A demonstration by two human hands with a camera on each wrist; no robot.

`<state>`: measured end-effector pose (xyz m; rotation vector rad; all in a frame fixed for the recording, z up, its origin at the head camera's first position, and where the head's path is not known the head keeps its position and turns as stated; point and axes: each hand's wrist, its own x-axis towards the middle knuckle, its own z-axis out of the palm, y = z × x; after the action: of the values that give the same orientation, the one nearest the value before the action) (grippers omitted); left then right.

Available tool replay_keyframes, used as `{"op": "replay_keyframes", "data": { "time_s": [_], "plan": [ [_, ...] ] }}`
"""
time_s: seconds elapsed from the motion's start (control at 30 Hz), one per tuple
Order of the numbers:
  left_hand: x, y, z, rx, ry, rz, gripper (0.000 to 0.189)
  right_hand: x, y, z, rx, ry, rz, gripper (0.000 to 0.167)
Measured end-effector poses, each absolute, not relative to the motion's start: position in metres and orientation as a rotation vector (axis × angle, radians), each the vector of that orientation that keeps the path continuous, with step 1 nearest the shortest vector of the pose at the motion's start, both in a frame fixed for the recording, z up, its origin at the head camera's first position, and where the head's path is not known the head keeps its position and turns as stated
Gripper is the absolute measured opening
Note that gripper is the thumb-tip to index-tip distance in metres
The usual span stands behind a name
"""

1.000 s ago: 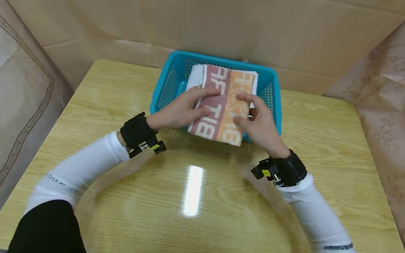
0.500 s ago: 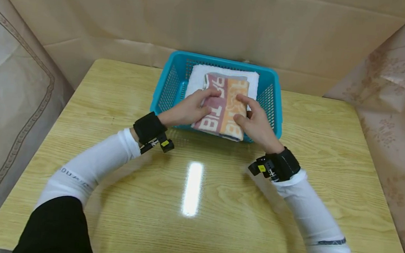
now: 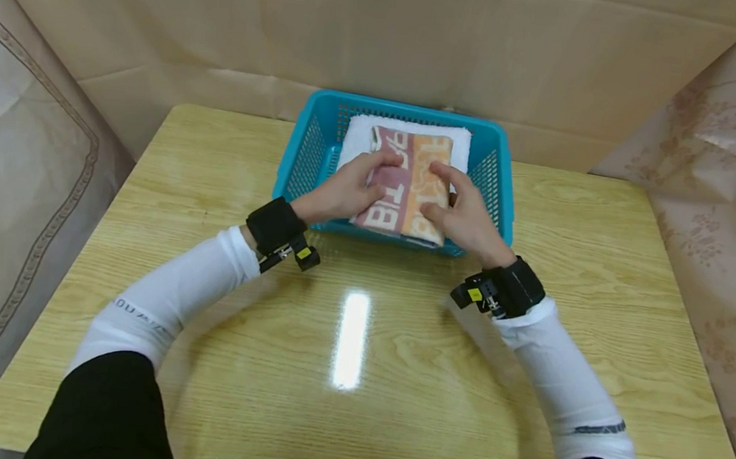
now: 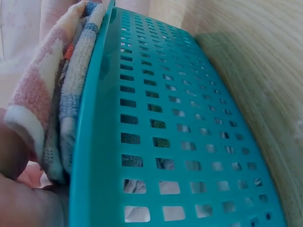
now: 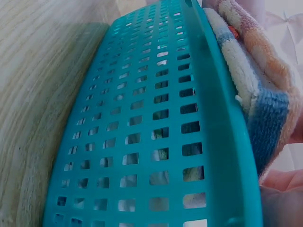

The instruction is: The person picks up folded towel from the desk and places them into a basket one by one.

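Observation:
A folded towel [image 3: 407, 196] with mauve and orange stripes and pale lettering lies flat between my two hands. My left hand [image 3: 344, 189] grips its left edge, thumb and forefinger on top and other fingers tucked underneath. At the opposite edge, my right hand [image 3: 469, 213] holds it the same way. Beneath and behind it, a white towel [image 3: 355, 139] shows inside the blue plastic basket [image 3: 413, 107]. In the left wrist view the folded layers [image 4: 40, 87] sit right at the basket's rim; the right wrist view shows a blue-and-white underside [image 5: 267, 123].
The perforated basket stands at the back of a wooden table [image 3: 431, 405], close to a beige cloth backdrop [image 3: 393, 32]. Patterned cloth [image 3: 728, 220] hangs on the right, and a bordered pale cloth [image 3: 12, 188] on the left.
Both hands have brought the folded towel down and slightly back into the basket, uncovering more of the white towel behind it. The grip stays the same.

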<state>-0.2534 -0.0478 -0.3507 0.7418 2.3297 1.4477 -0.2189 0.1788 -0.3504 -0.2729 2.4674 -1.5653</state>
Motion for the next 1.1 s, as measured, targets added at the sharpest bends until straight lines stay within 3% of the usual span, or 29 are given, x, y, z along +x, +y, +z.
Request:
{"op": "replay_keyframes", "data": {
  "time_s": [0.6,0.8,1.1],
  "plan": [
    [-0.278,-0.039,-0.352,0.641,2.336,1.503,0.051,-0.239,0.173,-0.354,-0.232,2.535,-1.572,0.070],
    [-0.275,-0.036,-0.360,0.652,2.505,1.226,0.053,-0.238,0.175,-0.358,-0.269,2.597,-1.373,0.078],
    [-0.267,-0.035,-0.362,0.613,2.683,0.834,0.059,-0.230,0.180,-0.354,-0.351,2.599,-1.197,0.078]
  ]
}}
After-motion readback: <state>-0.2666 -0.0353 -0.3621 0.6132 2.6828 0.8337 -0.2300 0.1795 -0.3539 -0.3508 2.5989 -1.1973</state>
